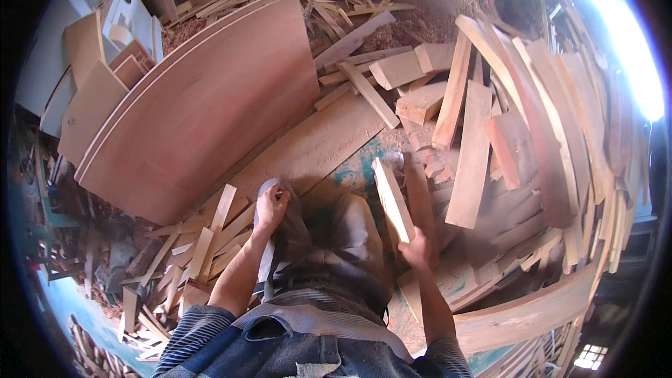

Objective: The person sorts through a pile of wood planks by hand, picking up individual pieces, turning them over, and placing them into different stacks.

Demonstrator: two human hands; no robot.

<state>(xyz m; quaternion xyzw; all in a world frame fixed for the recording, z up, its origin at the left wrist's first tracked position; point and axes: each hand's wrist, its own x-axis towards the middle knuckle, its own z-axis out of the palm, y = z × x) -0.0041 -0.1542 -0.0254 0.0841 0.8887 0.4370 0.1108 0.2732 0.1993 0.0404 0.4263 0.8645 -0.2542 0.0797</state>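
My right hand [418, 248] is closed around the near end of a short wooden plank [393, 199]. The plank points away from me, tilted, with its pale face lit. Close beside it on the right is a darker board [421, 203]. Above my left knee, my left hand [271, 206] has its fingers curled together. A small thing seems to show at its fingertips, too small to name.
Large reddish plywood sheets [203, 105] lean at the left. Cut timber blocks [420, 103] and long planks [470, 157] pile up on the right. Offcuts [203, 252] litter the floor by my left arm. A curved board [525, 315] lies near my right elbow.
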